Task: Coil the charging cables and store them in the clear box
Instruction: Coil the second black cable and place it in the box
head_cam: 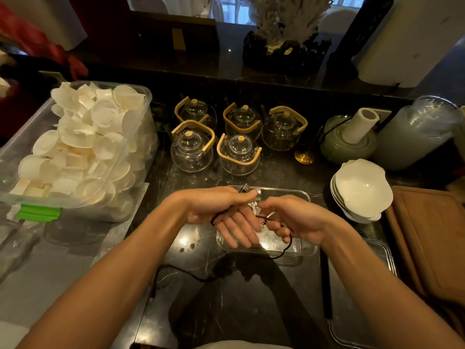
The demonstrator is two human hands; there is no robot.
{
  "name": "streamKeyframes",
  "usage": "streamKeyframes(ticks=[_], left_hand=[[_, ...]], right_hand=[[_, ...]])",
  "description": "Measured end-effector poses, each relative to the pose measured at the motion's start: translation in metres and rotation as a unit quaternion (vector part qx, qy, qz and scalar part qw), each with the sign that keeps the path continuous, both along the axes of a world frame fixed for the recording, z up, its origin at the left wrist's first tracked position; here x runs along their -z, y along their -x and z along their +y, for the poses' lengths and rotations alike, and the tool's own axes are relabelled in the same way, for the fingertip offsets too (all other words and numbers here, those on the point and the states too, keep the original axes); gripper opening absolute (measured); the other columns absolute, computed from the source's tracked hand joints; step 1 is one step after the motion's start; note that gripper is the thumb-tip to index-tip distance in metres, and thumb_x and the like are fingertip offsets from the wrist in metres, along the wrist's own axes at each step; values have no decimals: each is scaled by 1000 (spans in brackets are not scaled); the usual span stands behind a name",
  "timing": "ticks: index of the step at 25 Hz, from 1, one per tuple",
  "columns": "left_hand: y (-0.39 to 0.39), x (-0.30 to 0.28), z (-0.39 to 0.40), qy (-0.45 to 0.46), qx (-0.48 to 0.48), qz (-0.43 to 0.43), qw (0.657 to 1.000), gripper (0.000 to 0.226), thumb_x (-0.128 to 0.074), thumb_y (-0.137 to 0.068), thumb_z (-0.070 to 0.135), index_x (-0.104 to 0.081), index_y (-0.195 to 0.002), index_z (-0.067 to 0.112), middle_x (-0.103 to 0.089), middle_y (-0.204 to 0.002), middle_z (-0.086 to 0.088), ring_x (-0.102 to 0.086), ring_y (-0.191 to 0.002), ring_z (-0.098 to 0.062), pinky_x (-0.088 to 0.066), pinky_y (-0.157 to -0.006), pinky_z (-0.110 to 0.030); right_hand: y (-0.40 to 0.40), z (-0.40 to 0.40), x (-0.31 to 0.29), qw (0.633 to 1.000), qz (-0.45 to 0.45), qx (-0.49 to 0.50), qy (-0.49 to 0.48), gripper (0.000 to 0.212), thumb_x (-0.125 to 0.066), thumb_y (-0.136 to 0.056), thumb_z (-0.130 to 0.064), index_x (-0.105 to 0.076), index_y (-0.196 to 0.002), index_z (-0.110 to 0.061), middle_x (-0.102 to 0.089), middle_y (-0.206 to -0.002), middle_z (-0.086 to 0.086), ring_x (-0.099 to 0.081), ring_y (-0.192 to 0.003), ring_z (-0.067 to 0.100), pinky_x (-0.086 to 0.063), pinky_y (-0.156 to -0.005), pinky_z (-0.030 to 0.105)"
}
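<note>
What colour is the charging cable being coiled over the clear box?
Black, with a silvery metal plug; the cable shows best in the head view, trailing from the hands.

- I see a thin black charging cable (283, 251), part-wound at its upper end above the box; a metal plug (243, 188) sticks up there, and the loose tail trails near and left across the dark counter.
- The clear box (308, 249) sits open, low, rectangular, centre-right.
</note>
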State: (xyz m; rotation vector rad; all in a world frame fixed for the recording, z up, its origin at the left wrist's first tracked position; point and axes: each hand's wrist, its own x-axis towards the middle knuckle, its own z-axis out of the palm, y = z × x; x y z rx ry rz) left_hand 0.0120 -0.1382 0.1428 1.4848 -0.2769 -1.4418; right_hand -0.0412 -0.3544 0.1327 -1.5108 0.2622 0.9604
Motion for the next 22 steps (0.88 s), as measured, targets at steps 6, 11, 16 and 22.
streamKeyframes(ticks=[6,11,16,22], left_hand=[[-10,7,2,-87,1,-50,995,76,-40,-96,67,-53,-144,10,-70,-126,-18,-73,-109,-31,-61,-89,-48],[1,32,-15,184,-57,123,973,58,-32,-106,57,-62,-132,14,-61,-138,-21,-54,-132,-45,-26,-116,-70],[8,44,-23,353,-89,233,902,52,-26,-108,47,-62,-128,15,-69,-128,-15,-59,-126,-33,-18,-120,-65],[9,33,-48,260,-273,159,913,61,-32,-108,43,-39,-149,-1,-60,-140,-25,-65,-124,-31,-52,-105,-39]], right_hand=[[-4,-11,-29,984,-10,61,-169,24,-55,-100,-27,-68,-86,-12,-44,-55,-3,-38,-36,6,-36,-34,18],[8,13,-33,955,-85,136,-250,19,-48,-107,-22,-61,-106,-9,-41,-66,1,-32,-41,7,-28,-34,18],[23,16,-33,940,-111,203,-250,19,-45,-108,-21,-59,-104,-9,-38,-64,1,-28,-40,6,-21,-34,19],[48,28,-9,980,-135,115,-93,34,-51,-106,-36,-65,-83,-16,-45,-58,-3,-30,-42,9,-26,-37,20]])
